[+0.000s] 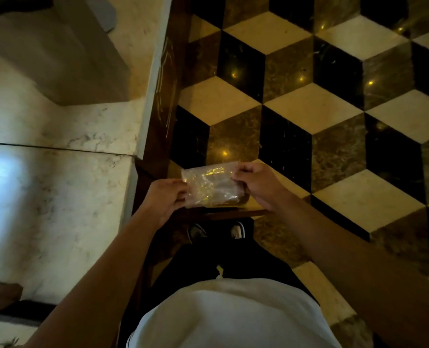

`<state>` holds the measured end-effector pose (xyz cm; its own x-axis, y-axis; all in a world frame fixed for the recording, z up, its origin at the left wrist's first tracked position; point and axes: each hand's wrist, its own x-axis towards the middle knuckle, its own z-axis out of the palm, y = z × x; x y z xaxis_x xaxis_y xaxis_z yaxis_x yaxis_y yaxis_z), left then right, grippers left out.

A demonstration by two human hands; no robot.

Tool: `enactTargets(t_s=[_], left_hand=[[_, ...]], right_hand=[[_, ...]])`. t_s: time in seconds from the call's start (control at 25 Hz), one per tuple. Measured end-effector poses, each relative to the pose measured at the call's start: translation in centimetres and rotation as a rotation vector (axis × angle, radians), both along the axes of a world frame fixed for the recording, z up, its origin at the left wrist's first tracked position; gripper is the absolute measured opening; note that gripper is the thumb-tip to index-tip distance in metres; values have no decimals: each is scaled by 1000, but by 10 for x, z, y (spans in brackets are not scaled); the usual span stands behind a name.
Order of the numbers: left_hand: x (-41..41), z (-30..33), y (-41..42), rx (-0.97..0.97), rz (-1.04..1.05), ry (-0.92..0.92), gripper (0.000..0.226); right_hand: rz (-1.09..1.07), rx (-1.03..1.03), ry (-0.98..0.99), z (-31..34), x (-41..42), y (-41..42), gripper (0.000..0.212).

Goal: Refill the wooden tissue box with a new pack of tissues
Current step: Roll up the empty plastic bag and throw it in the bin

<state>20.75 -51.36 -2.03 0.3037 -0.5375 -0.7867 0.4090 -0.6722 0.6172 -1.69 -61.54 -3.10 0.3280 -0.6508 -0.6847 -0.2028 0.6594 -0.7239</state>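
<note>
While the person stands looking straight down, both bare hands hold a crinkled, clear plastic tissue wrapper (212, 185) out in front of the body, above the floor; the left hand (164, 197) pinches the wrapper's edge at nine o'clock, fingers curled together onto the film, and the right hand (254, 183) grips the edge at three o'clock, thumb and fingers pressed shut on the plastic; the wrapper is pulled fairly flat between them, glinting yellow where light strikes it, and whether tissues are inside it cannot be told from the blur; just beneath the wrapper, at its six o'clock, a brown wooden edge (233, 210) shows, too hidden to say what it belongs to; below that, toward six o'clock of the view, two dark shoes with pale toes (217, 232) stand on the floor, with black trousers (208, 267) and a white shirt (228, 315) nearer the camera; the floor (321, 109) from twelve to four o'clock is polished stone in a cube pattern of cream, black and mottled brown tiles, dotted with small light reflections; from seven to eleven o'clock runs a pale veined marble counter (57, 184) with a dark glossy wooden front (163, 96) along its edge; the wooden tissue box cannot be picked out with certainty.
</note>
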Motion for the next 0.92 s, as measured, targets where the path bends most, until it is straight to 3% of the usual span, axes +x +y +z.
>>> enactTargets(t_s=[0.2,0.4,0.76,0.92], left_hand=[[-2,-51,-49,119,-99,-132,6],[-10,-138,-76,196,-272,-330,17],[-9,-333,-91,354,-377,-317,19],[-11,-413,-106,387,-445,-356,15]], right_hand=[[-53,-43,173,-57,-1,-25,13],[-10,-42,326,-142,-5,-39,9],[186,10,555,-322,8,-64,12],[230,119,592,-402,22,-69,28]])
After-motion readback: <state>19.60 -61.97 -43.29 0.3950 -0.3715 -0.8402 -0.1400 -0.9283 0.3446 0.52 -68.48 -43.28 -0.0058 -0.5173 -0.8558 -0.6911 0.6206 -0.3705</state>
